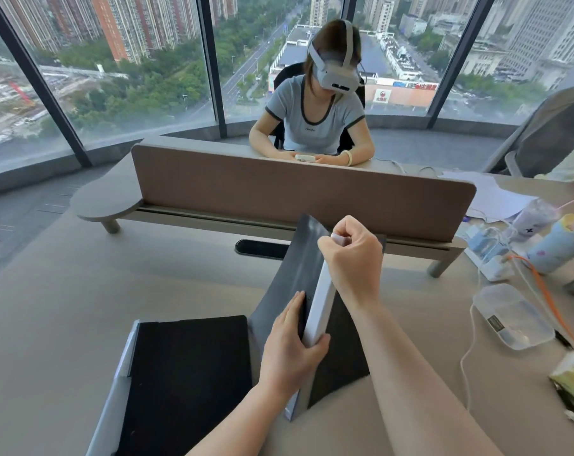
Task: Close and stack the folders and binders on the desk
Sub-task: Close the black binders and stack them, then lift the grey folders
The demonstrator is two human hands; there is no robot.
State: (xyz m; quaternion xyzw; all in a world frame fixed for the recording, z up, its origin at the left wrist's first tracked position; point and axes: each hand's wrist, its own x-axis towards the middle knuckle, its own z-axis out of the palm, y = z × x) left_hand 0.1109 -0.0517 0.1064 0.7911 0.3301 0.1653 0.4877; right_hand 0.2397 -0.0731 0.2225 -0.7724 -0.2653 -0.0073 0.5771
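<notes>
Your left hand grips near end of binder, right hand clenched on far end: spine up, covers splayed, probably mid-closing. Closed folder flat just left, ready as stack base.

A person in a white headset sits behind a brown desk divider holding a small white device, while a clear plastic container, a white power strip, drink cups and loose papers crowd the desk's right side before high-rise windows.
</notes>
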